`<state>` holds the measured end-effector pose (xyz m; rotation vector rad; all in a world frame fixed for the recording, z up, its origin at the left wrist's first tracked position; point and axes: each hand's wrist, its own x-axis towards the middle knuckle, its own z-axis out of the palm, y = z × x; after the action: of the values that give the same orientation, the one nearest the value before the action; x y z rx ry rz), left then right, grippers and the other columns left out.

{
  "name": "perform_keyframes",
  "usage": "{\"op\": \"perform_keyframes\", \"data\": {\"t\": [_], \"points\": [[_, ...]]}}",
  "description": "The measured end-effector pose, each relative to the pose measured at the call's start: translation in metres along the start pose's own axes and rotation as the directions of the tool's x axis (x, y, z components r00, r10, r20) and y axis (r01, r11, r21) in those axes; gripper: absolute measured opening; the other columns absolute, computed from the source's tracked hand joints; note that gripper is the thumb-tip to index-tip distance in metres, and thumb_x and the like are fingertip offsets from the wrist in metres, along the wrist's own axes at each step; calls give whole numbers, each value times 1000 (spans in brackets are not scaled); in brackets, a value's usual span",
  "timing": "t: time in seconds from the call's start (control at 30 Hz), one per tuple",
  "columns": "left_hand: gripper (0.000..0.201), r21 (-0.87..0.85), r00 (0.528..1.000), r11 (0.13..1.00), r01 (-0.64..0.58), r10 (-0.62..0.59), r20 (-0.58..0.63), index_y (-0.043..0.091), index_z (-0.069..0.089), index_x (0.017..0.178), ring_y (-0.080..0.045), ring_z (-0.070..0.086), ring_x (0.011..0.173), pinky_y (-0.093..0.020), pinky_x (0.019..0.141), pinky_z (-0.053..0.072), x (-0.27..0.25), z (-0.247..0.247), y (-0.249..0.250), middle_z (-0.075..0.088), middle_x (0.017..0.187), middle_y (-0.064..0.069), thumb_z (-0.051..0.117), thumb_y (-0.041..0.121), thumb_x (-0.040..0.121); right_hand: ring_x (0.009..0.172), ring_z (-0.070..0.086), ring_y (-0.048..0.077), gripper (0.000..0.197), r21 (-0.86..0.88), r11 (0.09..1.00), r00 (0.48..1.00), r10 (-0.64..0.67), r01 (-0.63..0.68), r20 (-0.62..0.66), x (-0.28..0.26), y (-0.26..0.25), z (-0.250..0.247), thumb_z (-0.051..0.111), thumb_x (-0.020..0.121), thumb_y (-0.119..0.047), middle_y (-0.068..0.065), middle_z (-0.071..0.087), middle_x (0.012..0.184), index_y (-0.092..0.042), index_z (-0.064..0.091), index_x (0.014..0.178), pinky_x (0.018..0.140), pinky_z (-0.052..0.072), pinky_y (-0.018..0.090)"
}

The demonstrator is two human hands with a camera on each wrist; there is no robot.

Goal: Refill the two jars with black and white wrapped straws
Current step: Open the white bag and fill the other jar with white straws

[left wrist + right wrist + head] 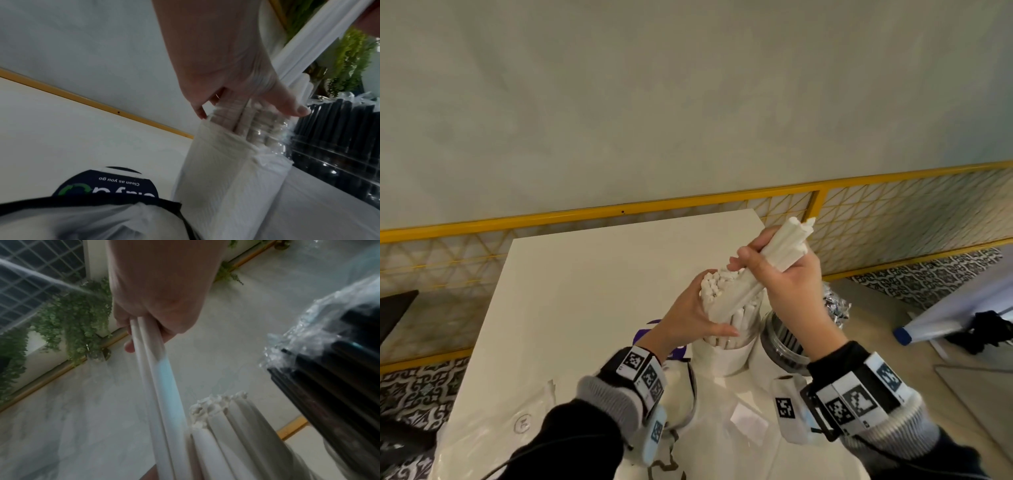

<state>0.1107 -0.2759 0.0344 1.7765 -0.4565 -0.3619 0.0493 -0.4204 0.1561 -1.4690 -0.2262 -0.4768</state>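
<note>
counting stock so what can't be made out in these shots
- Head view: black-straw jar partly behind the right grip and wrist.
- Head view: white-straw jar fill level, covered by the left grip round its standing straws.
- Right wrist view: count of held white straws, blurred.

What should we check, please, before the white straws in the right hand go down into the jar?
1. The right hand grips the bundle of white straws: ok.
2. The bundle's lower ends point into the white-straw jar: ok.
3. The left hand holds the standing straws aside: ok.
4. Room in that jar for the whole bundle: cannot tell.
5. The black-straw jar stands apart from the bundle: ok.
</note>
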Motion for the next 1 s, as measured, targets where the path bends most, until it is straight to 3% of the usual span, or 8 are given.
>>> {"op": "perform_keyframes", "data": {"t": [0.13, 0.33, 0.47, 0.57, 0.7, 0.8, 0.9, 1.0], "points": [[84, -22, 1000, 1000, 7, -7, -20, 46, 43, 112, 12, 56, 105, -9, 80, 49, 1, -3, 1, 57, 118, 19, 93, 13, 52, 69, 72, 22, 16, -113, 993, 997, -15, 24, 82, 8, 1, -7, 68, 82, -2, 2, 64, 74, -13, 57, 83, 65, 55, 29], [99, 16, 1000, 999, 29, -29, 9, 40, 37, 131, 1, 48, 123, -30, 101, 46, 1, 0, -5, 50, 131, 20, 94, 30, 51, 87, 66, 10, 11, -420, 908, 976, 99, -9, 194, 4, 32, -13, 70, 83, -13, -1, 69, 89, -18, 63, 90, 78, 53, 26], [93, 24, 996, 996, 81, -80, -44, 38, 37, 129, -2, 50, 116, -34, 98, 49, 1, 4, -3, 52, 125, 15, 90, 38, 52, 106, 59, 14, 36, -619, 785, 951, 204, -17, 232, 4, 55, -5, 64, 77, -38, 3, 60, 116, -20, 63, 109, 93, 48, 32], [94, 41, 995, 996, 81, -79, -63, 37, 36, 129, -4, 50, 114, -30, 95, 48, 2, 6, -3, 51, 124, 16, 91, 35, 53, 120, 51, 17, 45, -658, 752, 936, 257, -37, 241, -2, 63, 0, 69, 76, -33, 2, 48, 135, -24, 59, 119, 103, 43, 39], [95, 55, 996, 996, 65, -62, -58, 40, 39, 129, -5, 46, 124, -35, 103, 44, 1, 5, -7, 50, 130, 17, 92, 44, 49, 135, 33, 3, 81, -557, 814, 970, -34, 167, 241, -2, 47, 2, 73, 81, -18, -7, 30, 150, -35, 24, 144, 106, 30, 8], [88, 83, 997, 995, 56, -51, -65, 36, 43, 127, -1, 48, 121, -36, 103, 45, 1, 5, -6, 53, 127, 17, 91, 39, 53, 137, 35, 16, 53, -675, 609, 903, -193, 418, 384, 0, 50, 8, 54, 93, -18, 7, 43, 145, -13, 35, 142, 114, 30, 30], [86, 160, 998, 987, 15, -5, -66, 33, 40, 130, -3, 50, 121, -33, 102, 46, 5, 5, -6, 51, 128, 18, 87, 43, 58, 136, 39, 27, 51, -850, 344, 900, 29, 400, 435, -13, 71, 12, 30, 97, -31, 15, 49, 141, -3, 43, 138, 117, 22, 46], [66, 162, 997, 986, -26, 36, -62, 37, 42, 121, 5, 51, 116, -11, 94, 42, 1, 4, 2, 49, 117, 23, 81, 23, 69, 139, 33, 29, 58, -906, 37, 889, 182, 421, 420, -38, 91, 9, 24, 93, -36, 14, 43, 146, -4, 45, 137, 111, 15, 53]]}}
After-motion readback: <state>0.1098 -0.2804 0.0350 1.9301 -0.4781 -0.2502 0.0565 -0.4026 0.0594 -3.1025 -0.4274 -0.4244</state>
